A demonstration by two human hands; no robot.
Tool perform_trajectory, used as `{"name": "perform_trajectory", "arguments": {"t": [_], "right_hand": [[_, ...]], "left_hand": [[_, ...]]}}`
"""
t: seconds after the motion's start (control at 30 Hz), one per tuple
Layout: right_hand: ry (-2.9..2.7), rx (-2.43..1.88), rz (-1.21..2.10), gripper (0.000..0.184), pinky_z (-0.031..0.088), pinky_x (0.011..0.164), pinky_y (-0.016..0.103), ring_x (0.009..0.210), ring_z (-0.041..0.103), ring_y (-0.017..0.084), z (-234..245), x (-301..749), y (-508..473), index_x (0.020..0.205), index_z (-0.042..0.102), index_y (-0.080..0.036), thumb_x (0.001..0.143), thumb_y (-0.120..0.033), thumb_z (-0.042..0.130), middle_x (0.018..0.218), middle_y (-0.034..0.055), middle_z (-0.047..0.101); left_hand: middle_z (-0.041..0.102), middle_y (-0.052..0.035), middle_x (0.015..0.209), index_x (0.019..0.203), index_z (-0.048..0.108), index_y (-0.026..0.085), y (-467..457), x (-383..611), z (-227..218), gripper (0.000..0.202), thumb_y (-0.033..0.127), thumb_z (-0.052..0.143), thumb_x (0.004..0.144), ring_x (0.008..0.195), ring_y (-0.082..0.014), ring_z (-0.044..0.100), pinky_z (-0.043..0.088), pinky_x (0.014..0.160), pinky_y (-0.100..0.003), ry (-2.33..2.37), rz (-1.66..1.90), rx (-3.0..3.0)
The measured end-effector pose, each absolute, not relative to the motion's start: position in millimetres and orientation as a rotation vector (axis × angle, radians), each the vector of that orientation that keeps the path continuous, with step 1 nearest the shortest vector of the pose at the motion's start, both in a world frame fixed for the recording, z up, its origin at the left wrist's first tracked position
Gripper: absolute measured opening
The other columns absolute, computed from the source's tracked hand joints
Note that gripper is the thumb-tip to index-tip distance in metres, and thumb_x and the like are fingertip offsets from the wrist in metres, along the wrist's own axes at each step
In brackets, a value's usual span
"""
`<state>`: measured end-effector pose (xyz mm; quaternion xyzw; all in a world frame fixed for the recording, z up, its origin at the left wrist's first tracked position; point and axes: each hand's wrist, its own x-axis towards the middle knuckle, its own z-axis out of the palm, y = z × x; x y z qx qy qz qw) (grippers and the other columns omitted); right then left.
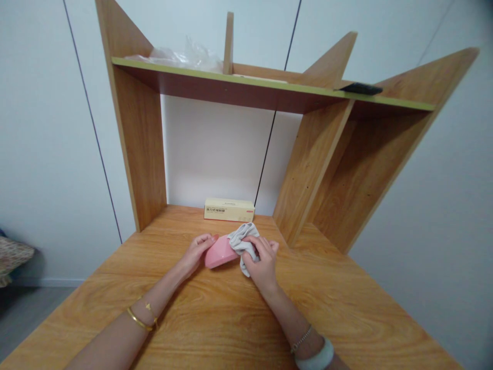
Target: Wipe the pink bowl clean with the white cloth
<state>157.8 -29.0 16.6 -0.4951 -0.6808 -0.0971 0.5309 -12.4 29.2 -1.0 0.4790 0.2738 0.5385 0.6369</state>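
Two-handed work over a wooden desk (215,329); clock directions are taken from the pink case, with 12 o'clock pointing away from the wearer. The pink case (220,253) is occupying the centre, above the desk surface; whether its underside is touching the wood cannot be told. At 9 o'clock the left hand (197,251) is grasping the case's end, its thumb lying along the upper edge. At 3 o'clock the right hand (264,264) is pinching a bunched grey cloth (239,234), which is covering the case's right end. A pale box (229,211) is standing just beyond, at 12 o'clock, apart from both hands. On the shelf (231,85), clear plastic wrapping (185,57) is lying towards 11 o'clock. The step in hand appears to be wiping the case. The next move probably calls for the left hand's steadying the case and the right hand's drawing the cloth towards 9 o'clock, across the uncovered surface.
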Motion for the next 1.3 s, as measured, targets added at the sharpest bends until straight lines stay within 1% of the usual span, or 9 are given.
{"name": "perform_trajectory", "arguments": {"t": [0.1,0.17,0.27,0.37,0.57,0.87,0.97,1.13,1.3], "right_hand": [[-1.637,-1.215,-0.147,0.021,0.026,0.074,0.029,0.075,0.055,0.016,13.3,160.4,-23.1,0.081,0.061,-0.022,0.069,-0.017,0.045,0.081,-0.0007,0.066],[-1.598,-1.291,-0.047,0.023,0.027,0.074,0.029,0.073,0.056,0.016,9.5,164.3,-16.5,0.082,0.063,-0.022,0.069,-0.018,0.044,0.082,-0.0006,0.066],[-1.545,-1.399,0.128,0.025,0.031,0.071,0.027,0.063,0.055,0.014,3.3,170.3,-7.0,0.081,0.064,-0.021,0.07,-0.021,0.042,0.075,-0.0018,0.067],[-1.537,-1.463,0.228,0.024,0.033,0.071,0.026,0.06,0.055,0.014,-1.1,174.0,-2.3,0.079,0.065,-0.021,0.07,-0.023,0.044,0.069,-0.0026,0.066],[-1.575,-1.599,0.224,0.022,0.031,0.079,0.029,0.069,0.058,0.016,-1.7,175.4,-3.1,0.078,0.066,-0.023,0.071,-0.024,0.045,0.071,-0.0021,0.067],[-1.544,-1.689,0.158,0.018,0.028,0.077,0.029,0.07,0.059,0.016,0.8,173.5,-4.3,0.076,0.064,-0.024,0.072,-0.025,0.047,0.07,-0.0027,0.067],[-1.485,-1.673,0.125,0.018,0.028,0.076,0.029,0.069,0.058,0.016,3.4,175.9,-4.7,0.077,0.063,-0.024,0.072,-0.026,0.046,0.071,-0.003,0.067],[-1.442,-1.627,0.099,0.022,0.027,0.075,0.029,0.069,0.057,0.016,7.1,179.5,-6.2,0.08,0.064,-0.022,0.072,-0.025,0.043,0.072,-0.0022,0.067],[-1.467,-1.597,0.105,0.023,0.026,0.075,0.029,0.072,0.058,0.016,6.2,178.1,-6.2,0.08,0.064,-0.022,0.072,-0.025,0.042,0.075,-0.002,0.067]], "left_hand": [[0.047,0.0053,0.048,0.049,0.049,0.013,27.8,-13.5,0.5,0.036,0.037,0.076,0.053,0.046,-0.0045,0.037,0.024,0.045,-0.017,0.606,1.189,1.101],[0.048,0.0049,0.05,0.051,0.051,0.013,28.5,-14.0,0.6,0.035,0.036,0.076,0.052,0.047,-0.0049,0.038,0.025,0.046,-0.017,0.606,1.209,1.064],[0.051,0.0036,0.054,0.054,0.054,0.013,30.0,-14.8,0.4,0.033,0.037,0.076,0.051,0.05,-0.0063,0.042,0.027,0.048,-0.018,0.627,1.25,1.038],[0.047,0.0044,0.051,0.052,0.051,0.013,29.4,-16.5,1.4,0.036,0.042,0.073,0.054,0.048,-0.006,0.038,0.025,0.047,-0.018,0.664,1.256,1.148],[0.044,0.0046,0.05,0.05,0.045,0.014,24.4,-19.6,5.8,0.043,0.05,0.065,0.063,0.05,-0.0065,0.036,0.023,0.047,-0.019,0.743,1.241,1.481],[0.041,0.0047,0.052,0.051,0.044,0.015,23.1,-18.6,4.9,0.043,0.052,0.059,0.068,0.052,-0.0077,0.037,0.027,0.049,-0.019,0.798,1.266,1.675],[0.044,0.0032,0.055,0.052,0.048,0.015,17.8,-14.6,5.2,0.04,0.05,0.056,0.071,0.055,-0.0096,0.04,0.032,0.053,-0.021,0.866,1.264,1.864],[0.052,0.0005,0.058,0.053,0.05,0.017,6.1,-5.1,6.1,0.034,0.041,0.054,0.077,0.065,-0.0134,0.046,0.039,0.065,-0.026,0.846,1.247,2.145],[0.054,0.0007,0.058,0.055,0.05,0.018,1.5,-0.4,3.5,0.03,0.036,0.052,0.079,0.068,-0.0144,0.049,0.039,0.077,-0.03,0.776,1.241,2.332]]}}
